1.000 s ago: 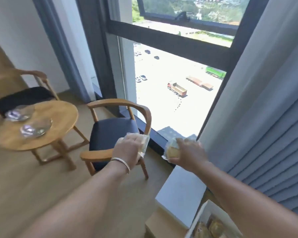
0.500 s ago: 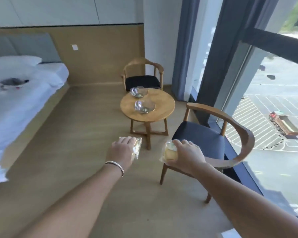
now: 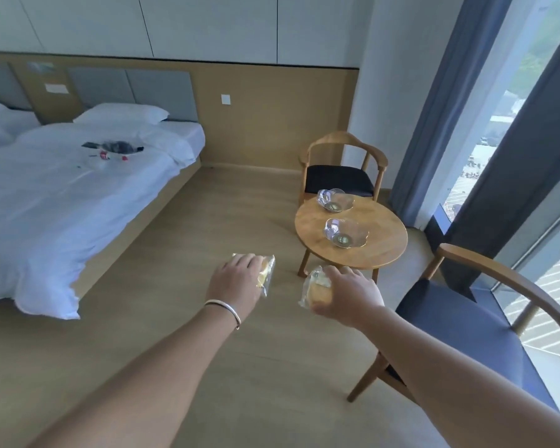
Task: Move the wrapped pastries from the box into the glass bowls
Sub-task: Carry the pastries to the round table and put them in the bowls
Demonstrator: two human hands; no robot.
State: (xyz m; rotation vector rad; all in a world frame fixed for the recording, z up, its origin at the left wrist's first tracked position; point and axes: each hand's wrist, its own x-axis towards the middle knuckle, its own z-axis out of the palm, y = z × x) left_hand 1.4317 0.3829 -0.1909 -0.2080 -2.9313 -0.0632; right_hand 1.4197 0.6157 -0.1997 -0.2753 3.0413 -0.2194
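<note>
Mid-carry. Left hand (image 3: 236,279) clamped on one wrapped pastry (image 3: 266,273), right hand (image 3: 348,297) clamped on a 2nd wrapped pastry (image 3: 316,287), both held out over floor, well short of round wooden worktop (image 3: 382,250). Near glass bowl (image 3: 346,232) & far glass bowl (image 3: 335,200) both look empty. Box not in view, so remaining count unknown; drop-off still to do

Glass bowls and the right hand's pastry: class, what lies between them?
In the head view, only round table top and bare floor separate the right hand's pastry from the near glass bowl.
</note>
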